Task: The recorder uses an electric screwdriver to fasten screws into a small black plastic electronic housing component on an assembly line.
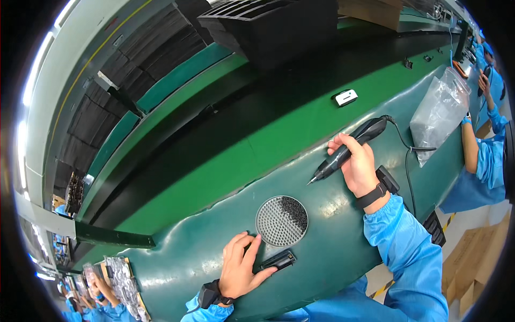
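Note:
An electric screwdriver (351,148) with a black body lies in my right hand (358,169), fingers closed around it. Its bit points down and left above the green table mat. My left hand (241,264) rests low on the mat with its fingers spread. Beside its thumb is a small, black, oblong casing (279,260), the thumb at the casing's near side. The index fingertip reaches the rim of a round, dimpled grey dish (271,222). Small black screws (295,212) are heaped on the dish's right side. Something dark shows between my left fingers, too covered to make out.
Beyond the mat runs a green conveyor belt (241,155) carrying a white-topped block (345,97) and small black parts (409,64). A clear plastic bag (440,110) lies at right, near the screwdriver's cord (409,172). Black crates (268,32) stand behind. Co-workers sit on both sides.

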Motion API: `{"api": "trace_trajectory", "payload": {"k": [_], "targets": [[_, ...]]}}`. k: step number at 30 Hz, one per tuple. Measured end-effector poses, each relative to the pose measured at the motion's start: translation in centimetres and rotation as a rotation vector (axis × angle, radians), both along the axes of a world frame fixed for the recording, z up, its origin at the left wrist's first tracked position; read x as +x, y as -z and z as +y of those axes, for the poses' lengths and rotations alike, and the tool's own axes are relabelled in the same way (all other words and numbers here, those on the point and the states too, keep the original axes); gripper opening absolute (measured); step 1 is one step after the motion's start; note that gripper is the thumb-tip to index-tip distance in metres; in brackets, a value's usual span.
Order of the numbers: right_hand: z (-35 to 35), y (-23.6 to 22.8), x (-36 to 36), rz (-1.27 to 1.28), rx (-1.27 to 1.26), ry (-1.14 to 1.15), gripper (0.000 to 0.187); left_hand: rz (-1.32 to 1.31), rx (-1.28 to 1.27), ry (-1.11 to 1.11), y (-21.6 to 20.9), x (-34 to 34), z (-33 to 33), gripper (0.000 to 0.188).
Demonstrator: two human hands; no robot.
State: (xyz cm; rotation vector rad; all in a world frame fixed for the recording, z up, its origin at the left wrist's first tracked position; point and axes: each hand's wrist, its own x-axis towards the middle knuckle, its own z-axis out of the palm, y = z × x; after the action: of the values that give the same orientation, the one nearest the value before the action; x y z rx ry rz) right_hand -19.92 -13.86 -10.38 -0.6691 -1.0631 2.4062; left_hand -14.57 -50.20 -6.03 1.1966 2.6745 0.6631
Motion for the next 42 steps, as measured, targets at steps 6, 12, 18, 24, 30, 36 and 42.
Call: {"api": "trace_trajectory", "payload": {"k": [6, 12, 18, 24, 30, 36, 42], "targets": [[0.2, 0.8, -0.1, 0.008, 0.001, 0.003, 0.021, 0.104, 0.056, 0.090, 1.0, 0.7, -0.4, 0.104], [0.0, 0.4, -0.3, -0.010, 0.014, -0.016, 0.020, 0.039, 0.153, 0.099, 0.9, 0.8, -0.6, 0.090], [0.5, 0.9, -0.4, -0.013, 0.021, -0.010, 0.020, -0.001, 0.221, 0.256, 0.8, 0.1, -1.2, 0.050], [0.7, 1.0, -0.5, 0.046, 0.026, -0.040, 0.021, 0.050, 0.277, 0.269, 0.7, 0.1, -1.6, 0.032], [0.6, 1.5, -0.5, 0.017, 0.017, -0.029, 0.021, 0.103, 0.356, 0.227, 1.5, -0.4, -2.2, 0.036], [1.0, 1.0, -0.5, 0.046, 0.030, -0.037, 0.021, 0.096, 0.407, -0.056, 2.1, -2.8, -3.4, 0.030], [0.5, 1.7, -0.4, 0.036, 0.009, -0.024, 0.020, 0.278, 0.396, -0.659, 5.1, -12.1, -8.9, 0.016]]}}
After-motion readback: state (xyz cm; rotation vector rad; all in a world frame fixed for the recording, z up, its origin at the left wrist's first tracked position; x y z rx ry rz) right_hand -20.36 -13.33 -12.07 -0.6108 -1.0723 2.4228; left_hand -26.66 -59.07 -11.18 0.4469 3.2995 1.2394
